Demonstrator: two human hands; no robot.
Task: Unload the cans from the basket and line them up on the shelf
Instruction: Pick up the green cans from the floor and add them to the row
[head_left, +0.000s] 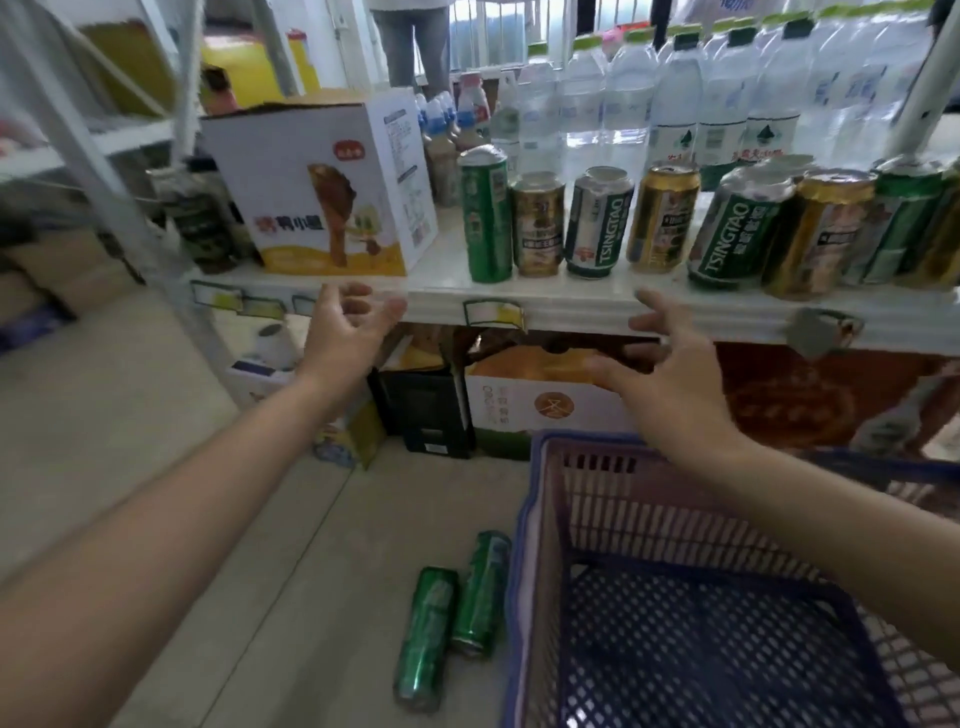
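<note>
A row of several green and gold cans stands along the front of the white shelf (566, 299), from a tall green can (485, 215) on the left to a gold can (818, 234) on the right. The blue and purple plastic basket (540, 525) sits on the floor at lower right; no cans show inside it. Two tall green cans (454, 618) lie on the floor just left of the basket. My left hand (345, 325) hovers open below the shelf edge. Above the basket, my right hand (670, 366) is open with fingers spread, holding nothing.
A white snack box (322, 182) stands on the shelf left of the cans. Water bottles (675, 98) fill the shelf behind them. Cartons (524, 402) sit under the shelf. A person's legs (413, 47) are visible beyond the shelf.
</note>
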